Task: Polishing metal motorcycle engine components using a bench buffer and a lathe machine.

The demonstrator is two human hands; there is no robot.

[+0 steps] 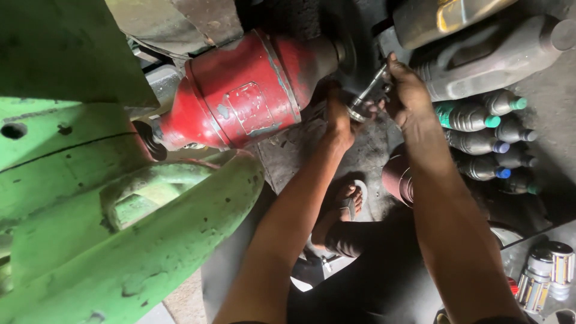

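Metal socket tool [367, 90], slim and shiny, gripped by both hands beside red housing [252, 90].

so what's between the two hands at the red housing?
Head view: a metal wrench spans the gap between the left hand and right hand, both gripping it beside the red housing.

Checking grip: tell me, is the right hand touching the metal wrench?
Touching: the head view shows the right hand with fingers closed around the metal wrench.
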